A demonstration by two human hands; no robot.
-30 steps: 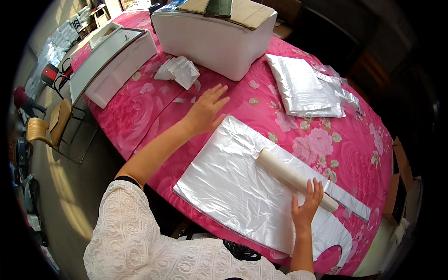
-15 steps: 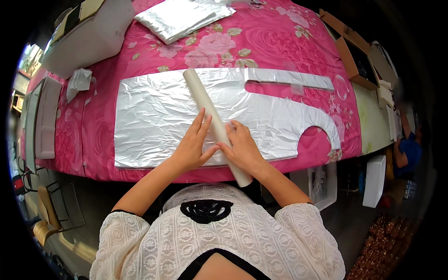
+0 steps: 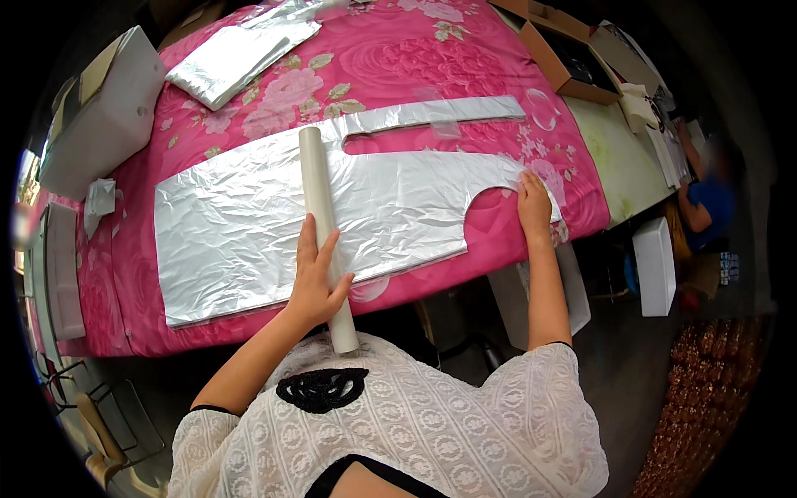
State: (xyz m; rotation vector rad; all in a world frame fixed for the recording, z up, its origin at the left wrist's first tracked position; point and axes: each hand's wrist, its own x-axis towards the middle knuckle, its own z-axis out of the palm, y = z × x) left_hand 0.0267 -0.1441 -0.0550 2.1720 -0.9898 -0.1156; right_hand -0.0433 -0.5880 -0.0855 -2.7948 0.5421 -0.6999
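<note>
A pale cardboard-like tube [image 3: 315,178] lies across a flat, creased silver plastic sheet [image 3: 232,224]; its near end juts past the table edge toward my body. My left hand [image 3: 314,278] rests on the tube's near half, fingers stretched along it and thumb spread over it. The sheet has a long strap on its far side and a curved cutout at its right end. My right hand [image 3: 535,206] is at the tip beyond that cutout, its fingers bent together over the silver edge; its thumb is hidden.
Pink floral cloth [image 3: 448,62] covers the table. Folded silver sheets [image 3: 237,58] lie at the far left, near a white foam box [image 3: 108,116] and crumpled white paper [image 3: 100,199]. An open cardboard box [image 3: 569,62] stands far right. A person in blue [image 3: 710,203] is beyond it.
My right hand has left the tube and moved right to the sheet's curved end. The tube now lies straighter toward me, with my left hand still on it. The view has turned rightward.
</note>
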